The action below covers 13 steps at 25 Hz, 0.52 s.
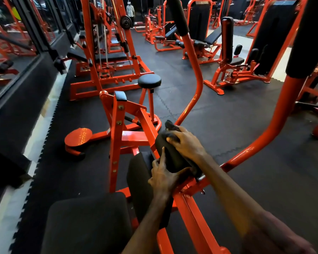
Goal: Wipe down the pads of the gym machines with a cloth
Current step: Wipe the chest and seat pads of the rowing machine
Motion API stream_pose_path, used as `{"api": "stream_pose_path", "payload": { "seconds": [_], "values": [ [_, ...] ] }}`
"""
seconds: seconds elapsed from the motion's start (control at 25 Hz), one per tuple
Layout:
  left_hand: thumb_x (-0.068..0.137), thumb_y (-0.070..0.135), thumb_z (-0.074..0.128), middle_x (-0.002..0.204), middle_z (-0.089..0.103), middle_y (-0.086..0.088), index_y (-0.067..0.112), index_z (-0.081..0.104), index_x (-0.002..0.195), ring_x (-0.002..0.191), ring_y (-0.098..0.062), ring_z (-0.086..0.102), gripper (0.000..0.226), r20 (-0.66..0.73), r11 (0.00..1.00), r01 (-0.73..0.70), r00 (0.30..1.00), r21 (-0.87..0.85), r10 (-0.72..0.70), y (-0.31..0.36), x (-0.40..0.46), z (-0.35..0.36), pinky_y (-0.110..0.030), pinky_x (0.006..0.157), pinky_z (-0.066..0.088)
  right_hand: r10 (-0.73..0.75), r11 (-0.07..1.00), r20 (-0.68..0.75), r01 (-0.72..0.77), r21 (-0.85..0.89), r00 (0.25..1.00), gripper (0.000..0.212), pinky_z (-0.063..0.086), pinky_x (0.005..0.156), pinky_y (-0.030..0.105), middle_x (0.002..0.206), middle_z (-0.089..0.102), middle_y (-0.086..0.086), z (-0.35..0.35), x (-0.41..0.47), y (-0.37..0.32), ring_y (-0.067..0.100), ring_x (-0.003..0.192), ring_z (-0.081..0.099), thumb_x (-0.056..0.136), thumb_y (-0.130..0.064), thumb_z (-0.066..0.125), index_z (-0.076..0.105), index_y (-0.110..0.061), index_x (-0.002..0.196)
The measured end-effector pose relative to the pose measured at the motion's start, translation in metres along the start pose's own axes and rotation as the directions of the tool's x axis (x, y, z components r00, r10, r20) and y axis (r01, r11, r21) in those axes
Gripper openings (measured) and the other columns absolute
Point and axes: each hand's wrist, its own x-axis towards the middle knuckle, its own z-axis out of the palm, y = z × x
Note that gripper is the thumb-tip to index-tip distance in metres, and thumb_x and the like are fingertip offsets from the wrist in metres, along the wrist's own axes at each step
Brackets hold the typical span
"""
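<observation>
A black roller pad [170, 155] sits on an orange machine frame [128, 136] at centre. My right hand [184, 142] grips a dark cloth [170, 128] bunched on the pad's far end. My left hand [163, 176] holds the pad's near end, fingers up its left side and thumb curled round the near edge. A second black roller pad [140, 176] lies just left of it. A flat black seat pad [86, 224] fills the lower left.
Orange handle arms with black foam grips [178, 15] rise ahead and at the right [307, 37]. A round black stool [149, 81] stands beyond. Orange machines stand across the black rubber floor [228, 121]. Mirrors [11, 43] line the left wall. A person [130, 12] stands far back.
</observation>
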Motion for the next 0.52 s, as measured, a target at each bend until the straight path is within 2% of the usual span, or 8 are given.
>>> {"api": "stream_pose_path", "payload": {
  "seconds": [0.12,0.2,0.28,0.4,0.52],
  "values": [
    [0.052,0.099,0.056,0.152,0.042,0.004,0.048,0.015,0.165,0.143,-0.025,0.044,0.13,-0.035,1.0,-0.012,0.999,-0.006,0.012,-0.001,-0.002,0.002,-0.058,0.11,0.038,-0.13,0.991,0.009,0.13,-0.009,0.991,0.044,0.043,0.116,0.044,0.162,0.042,-0.009,-0.005,-0.068,0.014,0.024,0.143,0.048,0.1,-0.052,0.057,0.065,-0.036,0.14],
    [0.059,0.094,0.062,0.158,0.041,0.008,0.044,0.019,0.165,0.145,-0.021,0.042,0.125,-0.067,0.999,-0.04,0.997,0.006,0.04,-0.007,-0.005,0.009,-0.056,0.111,0.038,-0.153,0.988,0.022,0.153,0.002,0.988,0.043,0.039,0.12,0.04,0.164,0.041,-0.011,-0.009,-0.083,0.024,0.018,0.15,0.039,0.1,-0.051,0.059,0.065,-0.036,0.14],
    [0.062,0.092,0.066,0.159,0.042,0.014,0.043,0.025,0.164,0.141,-0.016,0.045,0.121,-0.126,0.997,-0.074,0.989,0.025,0.077,-0.015,-0.009,0.014,-0.051,0.109,0.041,-0.178,0.983,0.005,0.178,-0.046,0.984,0.041,0.036,0.12,0.036,0.162,0.044,-0.007,-0.006,-0.06,0.021,0.017,0.149,0.04,0.102,-0.043,0.062,0.065,-0.034,0.142],
    [0.058,0.089,0.071,0.159,0.043,0.016,0.042,0.029,0.163,0.136,-0.015,0.044,0.123,-0.169,0.996,-0.078,0.982,0.033,0.082,-0.014,-0.014,0.019,-0.046,0.106,0.043,-0.156,0.981,-0.012,0.153,-0.122,0.988,0.039,0.047,0.113,0.046,0.153,0.049,-0.005,0.007,0.001,0.0,0.026,0.138,0.051,0.102,-0.049,0.055,0.065,-0.037,0.138],
    [0.061,0.08,0.083,0.153,0.051,0.007,0.049,0.032,0.16,0.135,-0.016,0.05,0.115,-0.132,0.988,-0.087,0.989,-0.128,0.07,-0.018,-0.016,0.016,-0.047,0.108,0.049,-0.071,0.989,0.022,0.074,-0.132,0.997,0.034,0.052,0.104,0.051,0.143,0.052,-0.005,0.009,0.029,-0.013,0.029,0.127,0.055,0.104,-0.05,0.052,0.068,-0.036,0.131]
  ]
}}
